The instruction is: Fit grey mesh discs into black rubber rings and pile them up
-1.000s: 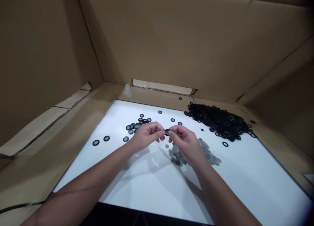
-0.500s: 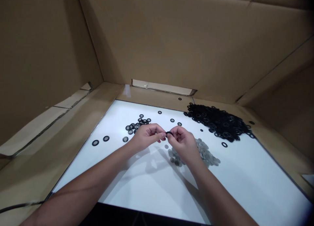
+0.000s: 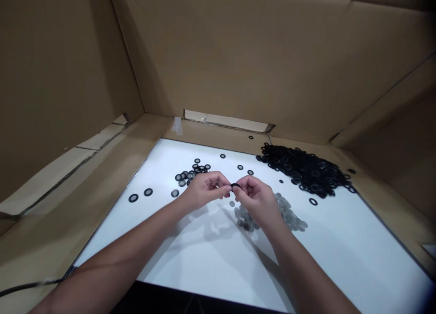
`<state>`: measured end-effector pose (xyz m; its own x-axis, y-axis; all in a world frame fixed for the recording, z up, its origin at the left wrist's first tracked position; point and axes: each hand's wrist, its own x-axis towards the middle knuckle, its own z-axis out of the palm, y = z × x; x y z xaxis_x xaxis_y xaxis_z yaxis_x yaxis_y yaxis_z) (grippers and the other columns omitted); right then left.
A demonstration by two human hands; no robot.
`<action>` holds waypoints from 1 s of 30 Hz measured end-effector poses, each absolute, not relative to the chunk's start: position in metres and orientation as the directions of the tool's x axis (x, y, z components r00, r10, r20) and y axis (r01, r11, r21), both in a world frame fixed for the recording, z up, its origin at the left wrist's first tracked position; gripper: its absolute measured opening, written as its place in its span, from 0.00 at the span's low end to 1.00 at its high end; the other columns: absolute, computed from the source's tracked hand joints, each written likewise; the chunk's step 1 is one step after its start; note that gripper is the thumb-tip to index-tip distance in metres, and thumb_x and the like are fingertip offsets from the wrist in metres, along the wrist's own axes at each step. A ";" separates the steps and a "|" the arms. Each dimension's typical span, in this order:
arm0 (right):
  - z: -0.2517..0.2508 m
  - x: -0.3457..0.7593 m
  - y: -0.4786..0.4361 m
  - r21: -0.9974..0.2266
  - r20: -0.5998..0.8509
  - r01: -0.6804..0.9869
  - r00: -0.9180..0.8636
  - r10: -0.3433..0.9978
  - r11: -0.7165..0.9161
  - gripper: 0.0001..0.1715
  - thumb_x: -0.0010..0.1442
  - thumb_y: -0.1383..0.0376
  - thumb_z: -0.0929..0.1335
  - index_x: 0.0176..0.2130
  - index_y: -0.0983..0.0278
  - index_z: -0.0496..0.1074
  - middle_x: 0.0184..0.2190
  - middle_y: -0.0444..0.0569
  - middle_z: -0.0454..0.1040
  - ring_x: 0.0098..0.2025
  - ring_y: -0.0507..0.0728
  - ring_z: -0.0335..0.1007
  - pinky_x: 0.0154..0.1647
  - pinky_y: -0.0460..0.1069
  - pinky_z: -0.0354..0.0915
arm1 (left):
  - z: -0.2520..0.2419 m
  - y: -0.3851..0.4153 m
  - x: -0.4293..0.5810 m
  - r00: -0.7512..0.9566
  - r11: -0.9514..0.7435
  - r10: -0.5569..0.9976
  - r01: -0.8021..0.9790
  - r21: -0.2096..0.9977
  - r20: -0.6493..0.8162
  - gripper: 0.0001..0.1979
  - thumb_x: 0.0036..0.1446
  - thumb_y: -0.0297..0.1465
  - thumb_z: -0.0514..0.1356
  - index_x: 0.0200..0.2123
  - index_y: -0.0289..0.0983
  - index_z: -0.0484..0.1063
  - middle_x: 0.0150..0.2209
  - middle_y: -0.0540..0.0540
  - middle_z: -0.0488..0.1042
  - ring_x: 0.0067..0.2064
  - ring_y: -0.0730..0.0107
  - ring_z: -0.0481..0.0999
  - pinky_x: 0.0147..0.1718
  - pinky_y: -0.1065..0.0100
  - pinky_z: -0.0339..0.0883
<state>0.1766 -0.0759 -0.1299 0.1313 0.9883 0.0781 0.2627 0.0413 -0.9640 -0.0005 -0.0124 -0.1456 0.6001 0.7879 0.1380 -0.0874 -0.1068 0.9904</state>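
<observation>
A small black rubber ring (image 3: 235, 185) is pinched between my two hands above the white board. My left hand (image 3: 207, 187) grips its left side with thumb and fingers, and my right hand (image 3: 258, 196) grips its right side. The fingertips cover much of the ring, and I cannot tell whether a disc sits in it. Below and behind my right hand lies a pile of small grey mesh discs (image 3: 289, 214). Beyond my left hand is a cluster of black rings with grey centres (image 3: 184, 175). A large heap of black rings (image 3: 303, 168) lies at the back right.
Cardboard walls (image 3: 218, 55) enclose the white board (image 3: 190, 268) at the back and sides. Several ringed discs are scattered at the left, such as one disc (image 3: 133, 198). A loose black ring (image 3: 313, 201) lies before the heap. A black cable (image 3: 30, 285) runs in at lower left.
Both hands stay at nearly the same spot, still pinching the black ring, with only slight finger movement. The whole view has shifted very slightly.
</observation>
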 end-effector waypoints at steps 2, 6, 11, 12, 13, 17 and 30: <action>-0.127 0.178 -0.076 -0.978 0.035 0.209 0.104 0.994 0.013 0.12 0.57 0.58 0.73 0.29 0.62 0.70 0.20 0.41 0.67 0.24 0.52 0.60 0.25 0.47 0.57 | -0.145 -0.012 -0.002 0.602 -0.092 0.787 -0.107 0.990 0.138 0.11 0.58 0.37 0.67 0.34 0.34 0.75 0.29 0.46 0.79 0.32 0.69 0.78 0.35 0.69 0.72; -0.124 0.182 -0.075 -0.997 -0.013 0.078 0.019 1.000 -0.015 0.15 0.56 0.56 0.75 0.29 0.63 0.72 0.19 0.41 0.70 0.23 0.51 0.63 0.27 0.47 0.59 | -0.143 -0.013 -0.004 0.614 -0.070 0.776 -0.139 0.988 0.141 0.10 0.60 0.36 0.66 0.34 0.34 0.75 0.28 0.47 0.78 0.32 0.71 0.77 0.36 0.69 0.71; -0.125 0.183 -0.073 -1.000 -0.022 -0.002 -0.048 0.999 -0.022 0.14 0.59 0.54 0.73 0.33 0.63 0.75 0.21 0.42 0.72 0.25 0.51 0.64 0.28 0.47 0.62 | -0.143 -0.010 -0.005 0.595 -0.014 0.791 -0.213 0.977 0.141 0.11 0.60 0.36 0.66 0.34 0.34 0.74 0.27 0.48 0.77 0.30 0.73 0.76 0.35 0.69 0.71; -0.125 0.182 -0.073 -1.000 -0.015 0.002 -0.041 0.999 -0.015 0.14 0.60 0.54 0.73 0.34 0.63 0.75 0.22 0.42 0.72 0.25 0.52 0.65 0.28 0.47 0.62 | -0.143 -0.009 -0.004 0.583 -0.009 0.799 -0.230 0.973 0.145 0.11 0.60 0.36 0.66 0.34 0.34 0.74 0.27 0.48 0.77 0.30 0.73 0.76 0.34 0.70 0.71; -0.125 0.181 -0.073 -1.000 -0.007 0.007 -0.032 0.999 -0.006 0.14 0.60 0.55 0.73 0.35 0.63 0.75 0.22 0.42 0.72 0.25 0.52 0.65 0.28 0.47 0.62 | -0.144 -0.008 -0.004 0.573 -0.005 0.806 -0.244 0.970 0.148 0.11 0.60 0.36 0.66 0.34 0.34 0.75 0.27 0.49 0.76 0.30 0.74 0.76 0.34 0.70 0.72; -0.124 0.179 -0.074 -0.999 0.016 0.046 0.008 1.000 0.016 0.13 0.59 0.56 0.73 0.35 0.63 0.75 0.24 0.43 0.72 0.26 0.51 0.65 0.27 0.47 0.63 | -0.146 -0.007 -0.002 0.577 0.025 0.802 -0.292 0.956 0.155 0.10 0.59 0.36 0.67 0.35 0.34 0.75 0.28 0.49 0.76 0.31 0.73 0.77 0.32 0.71 0.73; -0.130 0.180 -0.073 -0.963 0.115 0.252 0.067 0.991 0.095 0.14 0.62 0.55 0.71 0.32 0.63 0.74 0.23 0.43 0.73 0.25 0.52 0.65 0.26 0.46 0.62 | -0.154 -0.004 -0.005 0.636 0.052 0.761 -0.260 0.964 0.130 0.08 0.59 0.34 0.67 0.37 0.35 0.74 0.32 0.48 0.74 0.36 0.69 0.77 0.29 0.70 0.77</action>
<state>0.1797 -0.0732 -0.1301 0.0666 0.9912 0.1148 0.2525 0.0946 -0.9630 -0.0047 -0.0041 -0.1543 0.6357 0.7609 0.1299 -0.2597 0.0524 0.9643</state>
